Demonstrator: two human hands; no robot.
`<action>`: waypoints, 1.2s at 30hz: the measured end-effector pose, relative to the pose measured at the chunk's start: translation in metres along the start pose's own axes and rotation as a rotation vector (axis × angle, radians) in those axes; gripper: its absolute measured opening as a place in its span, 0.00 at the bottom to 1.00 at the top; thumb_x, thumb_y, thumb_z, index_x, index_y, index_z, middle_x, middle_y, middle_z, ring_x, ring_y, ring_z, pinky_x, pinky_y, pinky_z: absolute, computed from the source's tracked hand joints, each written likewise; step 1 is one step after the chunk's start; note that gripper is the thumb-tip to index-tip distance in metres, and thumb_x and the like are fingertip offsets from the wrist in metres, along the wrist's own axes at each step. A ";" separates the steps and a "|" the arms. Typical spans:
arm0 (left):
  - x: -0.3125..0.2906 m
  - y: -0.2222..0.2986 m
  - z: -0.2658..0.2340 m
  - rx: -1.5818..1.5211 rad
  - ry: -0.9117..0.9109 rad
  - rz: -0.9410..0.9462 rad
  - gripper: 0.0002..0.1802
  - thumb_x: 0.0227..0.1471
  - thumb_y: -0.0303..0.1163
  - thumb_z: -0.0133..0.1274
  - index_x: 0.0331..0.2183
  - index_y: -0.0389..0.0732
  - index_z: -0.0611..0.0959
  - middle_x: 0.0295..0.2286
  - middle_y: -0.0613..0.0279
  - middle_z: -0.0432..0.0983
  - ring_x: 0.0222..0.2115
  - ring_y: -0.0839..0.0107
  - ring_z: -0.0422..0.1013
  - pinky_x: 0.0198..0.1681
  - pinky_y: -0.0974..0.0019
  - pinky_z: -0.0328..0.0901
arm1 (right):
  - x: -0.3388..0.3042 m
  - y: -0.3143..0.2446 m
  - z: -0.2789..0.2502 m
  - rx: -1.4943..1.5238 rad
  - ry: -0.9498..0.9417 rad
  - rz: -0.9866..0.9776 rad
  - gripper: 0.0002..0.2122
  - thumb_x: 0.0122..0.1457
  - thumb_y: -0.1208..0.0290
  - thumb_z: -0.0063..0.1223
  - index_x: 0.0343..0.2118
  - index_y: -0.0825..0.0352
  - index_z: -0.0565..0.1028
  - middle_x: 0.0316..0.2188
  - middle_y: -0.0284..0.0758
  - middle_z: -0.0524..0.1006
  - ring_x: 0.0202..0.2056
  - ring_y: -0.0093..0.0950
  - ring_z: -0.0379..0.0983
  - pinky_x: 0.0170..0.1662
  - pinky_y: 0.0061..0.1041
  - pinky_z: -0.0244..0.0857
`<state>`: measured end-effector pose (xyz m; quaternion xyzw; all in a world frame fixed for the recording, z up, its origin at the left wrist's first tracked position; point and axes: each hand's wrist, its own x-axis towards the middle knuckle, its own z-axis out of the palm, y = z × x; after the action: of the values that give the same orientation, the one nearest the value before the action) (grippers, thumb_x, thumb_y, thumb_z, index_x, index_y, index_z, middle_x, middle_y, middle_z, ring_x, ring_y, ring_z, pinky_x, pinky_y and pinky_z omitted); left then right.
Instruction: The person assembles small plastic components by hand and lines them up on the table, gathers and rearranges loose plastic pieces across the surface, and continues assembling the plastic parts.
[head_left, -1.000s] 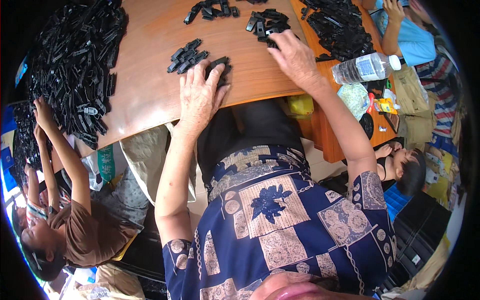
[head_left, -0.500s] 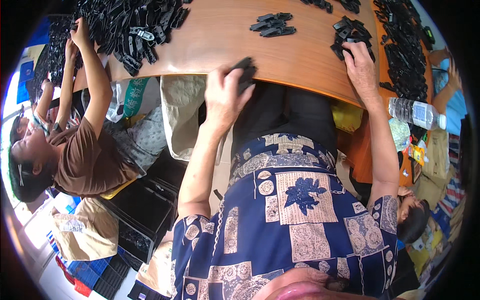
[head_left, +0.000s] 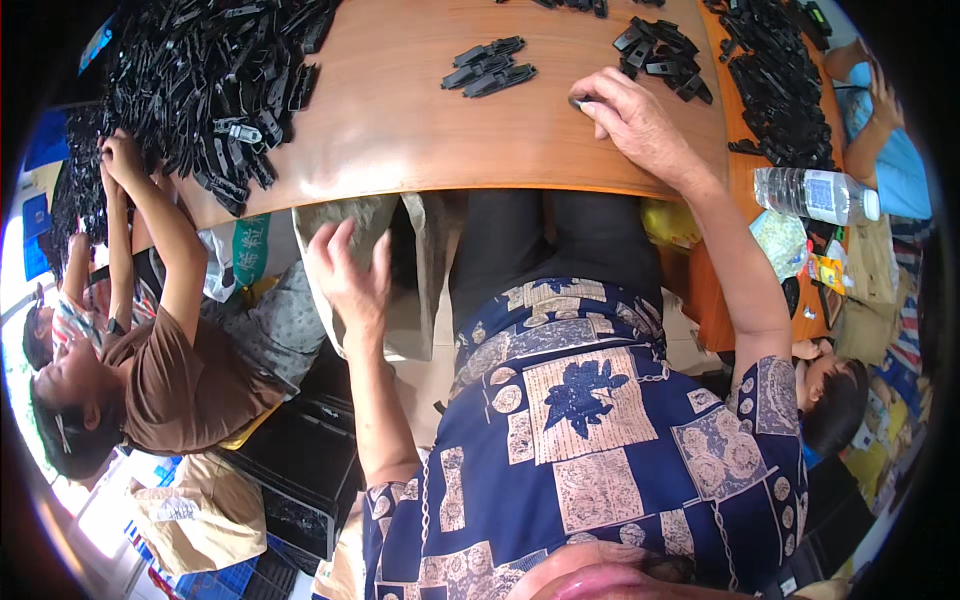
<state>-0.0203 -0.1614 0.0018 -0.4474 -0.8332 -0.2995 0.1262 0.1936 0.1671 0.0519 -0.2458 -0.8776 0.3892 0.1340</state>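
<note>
My left hand [head_left: 350,275] is over the mouth of a pale open sack [head_left: 408,330] below the table edge, its fingers spread and nothing seen in them. Above the tabletop, my right hand [head_left: 632,118] pinches a small black plastic piece, mostly covered by the fingers; only its dark tip shows. Just beyond that hand lies a loose pile of black plastic clips [head_left: 665,62]. To its left, a small group of similar black clips [head_left: 490,66] rests side by side on the wooden table [head_left: 390,120].
A large heap of black clips [head_left: 215,90] covers the table's left part. More black parts [head_left: 785,105] lie along the right side, near a clear plastic bottle [head_left: 815,195]. At left, a co-worker in a brown shirt [head_left: 185,380] reaches toward the heap.
My left hand has moved left and down from the table edge to the sack, and the black clips it held are gone from it. My right hand has left the pile, moving left with a small piece.
</note>
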 end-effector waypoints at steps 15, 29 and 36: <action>0.117 0.094 0.090 -0.271 -0.228 0.376 0.11 0.46 0.31 0.64 0.34 0.44 0.82 0.30 0.63 0.74 0.36 0.60 0.71 0.39 0.57 0.62 | 0.012 0.011 0.000 -0.431 0.028 -0.181 0.09 0.60 0.69 0.58 0.39 0.69 0.76 0.36 0.42 0.72 0.35 0.44 0.74 0.38 0.36 0.70; 0.115 0.085 0.093 -0.341 -0.283 0.303 0.10 0.46 0.35 0.65 0.33 0.45 0.84 0.30 0.65 0.75 0.36 0.62 0.71 0.38 0.58 0.62 | 0.017 -0.013 0.000 -0.323 -0.141 -0.264 0.11 0.60 0.63 0.57 0.34 0.66 0.74 0.28 0.43 0.77 0.32 0.46 0.76 0.37 0.42 0.69; 0.115 0.082 0.094 -0.350 -0.301 0.297 0.10 0.46 0.34 0.65 0.32 0.44 0.84 0.29 0.65 0.75 0.35 0.62 0.72 0.38 0.59 0.62 | 0.023 -0.016 0.030 -0.317 -0.002 -0.348 0.11 0.61 0.64 0.57 0.33 0.67 0.70 0.25 0.43 0.76 0.31 0.46 0.75 0.34 0.42 0.68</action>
<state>-0.0124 0.0074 0.0142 -0.6191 -0.7033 -0.3475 -0.0357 0.1557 0.1514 0.0453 -0.1086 -0.9570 0.2180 0.1579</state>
